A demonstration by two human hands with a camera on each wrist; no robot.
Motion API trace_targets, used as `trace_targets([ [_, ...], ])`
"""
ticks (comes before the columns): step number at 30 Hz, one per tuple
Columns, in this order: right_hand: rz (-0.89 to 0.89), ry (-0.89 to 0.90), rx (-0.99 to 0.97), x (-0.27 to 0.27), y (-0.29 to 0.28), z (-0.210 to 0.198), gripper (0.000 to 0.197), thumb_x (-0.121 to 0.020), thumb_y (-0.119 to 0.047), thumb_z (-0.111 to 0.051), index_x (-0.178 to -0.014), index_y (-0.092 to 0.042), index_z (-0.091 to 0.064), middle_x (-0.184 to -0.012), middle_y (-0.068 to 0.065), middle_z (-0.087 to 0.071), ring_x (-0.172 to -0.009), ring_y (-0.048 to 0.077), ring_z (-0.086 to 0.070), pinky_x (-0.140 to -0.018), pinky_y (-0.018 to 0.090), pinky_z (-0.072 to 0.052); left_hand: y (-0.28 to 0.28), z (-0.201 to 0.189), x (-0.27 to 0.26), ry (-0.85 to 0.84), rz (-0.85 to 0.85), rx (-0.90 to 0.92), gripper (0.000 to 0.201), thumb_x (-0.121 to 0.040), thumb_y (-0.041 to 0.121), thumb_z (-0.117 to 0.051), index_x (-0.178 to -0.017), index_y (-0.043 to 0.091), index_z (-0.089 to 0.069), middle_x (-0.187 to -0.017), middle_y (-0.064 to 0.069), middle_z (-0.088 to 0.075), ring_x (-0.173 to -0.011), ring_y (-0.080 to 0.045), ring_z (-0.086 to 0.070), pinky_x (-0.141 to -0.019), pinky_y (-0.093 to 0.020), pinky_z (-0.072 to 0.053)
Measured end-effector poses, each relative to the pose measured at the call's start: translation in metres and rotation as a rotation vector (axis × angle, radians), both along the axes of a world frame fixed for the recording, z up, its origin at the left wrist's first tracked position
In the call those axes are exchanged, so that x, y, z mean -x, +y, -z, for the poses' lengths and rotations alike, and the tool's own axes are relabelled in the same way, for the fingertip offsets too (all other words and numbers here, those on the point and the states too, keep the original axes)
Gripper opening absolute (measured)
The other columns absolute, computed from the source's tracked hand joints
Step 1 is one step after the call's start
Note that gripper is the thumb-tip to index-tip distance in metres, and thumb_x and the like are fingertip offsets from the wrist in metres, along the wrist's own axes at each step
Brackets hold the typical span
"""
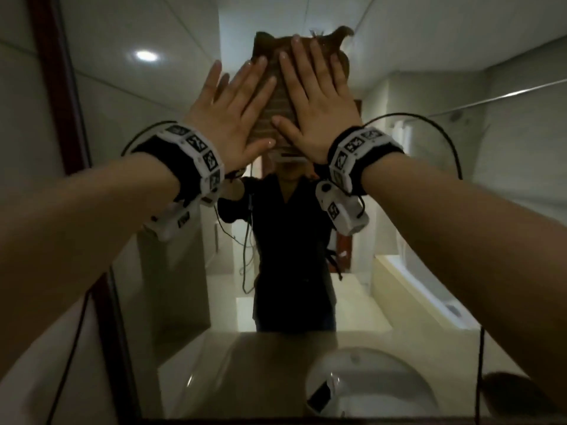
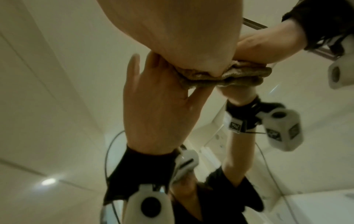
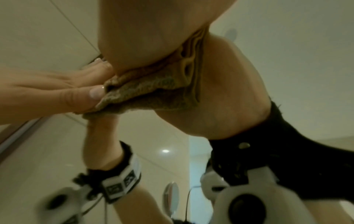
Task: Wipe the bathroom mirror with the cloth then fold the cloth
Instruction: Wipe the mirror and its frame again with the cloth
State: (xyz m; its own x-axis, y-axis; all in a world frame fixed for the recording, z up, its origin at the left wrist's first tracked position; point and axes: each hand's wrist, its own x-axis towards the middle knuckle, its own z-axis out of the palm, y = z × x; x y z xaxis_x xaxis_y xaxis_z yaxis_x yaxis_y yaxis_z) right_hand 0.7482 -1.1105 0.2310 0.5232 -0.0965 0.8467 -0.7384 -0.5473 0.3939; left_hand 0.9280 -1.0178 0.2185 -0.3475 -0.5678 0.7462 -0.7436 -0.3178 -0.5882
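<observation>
A brown ribbed cloth (image 1: pixel 279 116) lies flat against the bathroom mirror (image 1: pixel 147 96), high and central in the head view. My left hand (image 1: pixel 236 105) presses its left part with straight, spread fingers. Beside it my right hand (image 1: pixel 316 96) presses the right part the same way, thumbs nearly meeting. The hands hide most of the cloth; its crumpled top corners stick out above the fingertips. In the left wrist view the cloth (image 2: pixel 241 74) is squeezed between my palm and the glass. The right wrist view shows the cloth (image 3: pixel 153 91) bunched under the right palm, with the left thumb (image 3: pixel 82 94) at its edge.
A dark red frame (image 1: pixel 58 87) borders the mirror on the left. Below the glass sit a pale counter and a round white basin (image 1: pixel 368 391). The mirror reflects a person in dark clothing (image 1: pixel 291 246), a bathtub at the right and a ceiling light. Black cables hang from both wrists.
</observation>
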Motion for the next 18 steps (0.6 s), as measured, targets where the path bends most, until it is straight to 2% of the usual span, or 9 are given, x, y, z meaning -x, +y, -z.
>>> trace_targets([
  [2, -0.007, 0.003, 0.02, -0.01, 0.002, -0.031, 0.085, -0.092, -0.066, -0.019, -0.155, -0.011, -0.003, -0.162, 0.014, 0.002, -0.149, 0.032, 0.003, -0.12, 0.05, 0.0, 0.006, -0.033, -0.008, 0.004, -0.033, 0.019, 0.088, -0.088, 0.072, 0.002, -0.153, 0.013, 0.014, -0.161, -0.011, 0.018, -0.149, -0.025, 0.01, -0.119, -0.055, 0.004],
  [4, -0.02, -0.018, 0.03, -0.02, 0.003, -0.046, 0.085, -0.092, -0.065, -0.021, -0.156, -0.011, -0.002, -0.162, 0.014, 0.003, -0.149, 0.032, 0.004, -0.12, 0.05, 0.001, 0.009, -0.048, -0.014, 0.021, -0.036, 0.011, 0.09, -0.086, 0.073, 0.006, -0.152, 0.014, 0.016, -0.16, -0.01, 0.019, -0.149, -0.024, 0.012, -0.119, -0.054, 0.004],
  [9, -0.035, -0.07, 0.019, -0.028, 0.003, -0.04, 0.084, -0.092, -0.062, -0.025, -0.156, -0.012, -0.003, -0.162, 0.014, 0.004, -0.149, 0.033, 0.005, -0.12, 0.049, 0.004, 0.005, -0.043, -0.014, 0.049, -0.038, -0.011, 0.088, -0.088, 0.07, 0.0, -0.152, 0.012, 0.015, -0.16, -0.012, 0.02, -0.149, -0.025, 0.012, -0.119, -0.053, 0.005],
  [13, -0.035, -0.066, 0.008, -0.042, 0.009, -0.011, 0.083, -0.092, -0.061, -0.024, -0.156, -0.012, -0.003, -0.162, 0.015, 0.003, -0.149, 0.033, 0.004, -0.12, 0.049, 0.003, 0.01, -0.013, -0.026, 0.081, -0.005, -0.004, 0.088, -0.089, 0.07, -0.004, -0.153, 0.012, 0.012, -0.16, -0.014, 0.017, -0.149, -0.027, 0.01, -0.12, -0.052, 0.003],
  [16, -0.069, -0.016, -0.014, -0.053, 0.015, 0.03, 0.083, -0.092, -0.06, -0.026, -0.156, -0.012, -0.002, -0.162, 0.014, 0.005, -0.149, 0.032, 0.006, -0.12, 0.049, 0.003, 0.018, 0.033, -0.039, 0.109, -0.01, -0.032, 0.088, -0.089, 0.067, -0.007, -0.153, 0.009, 0.009, -0.16, -0.016, 0.016, -0.149, -0.028, 0.011, -0.12, -0.051, 0.002],
  [18, -0.101, 0.021, -0.03, -0.062, 0.022, 0.063, 0.083, -0.093, -0.06, -0.029, -0.156, -0.011, -0.004, -0.162, 0.014, 0.005, -0.149, 0.032, 0.006, -0.12, 0.049, 0.004, 0.025, 0.071, -0.046, 0.154, 0.019, -0.055, 0.088, -0.091, 0.065, -0.016, -0.154, 0.007, 0.004, -0.16, -0.019, 0.012, -0.149, -0.03, 0.01, -0.12, -0.053, -0.001],
])
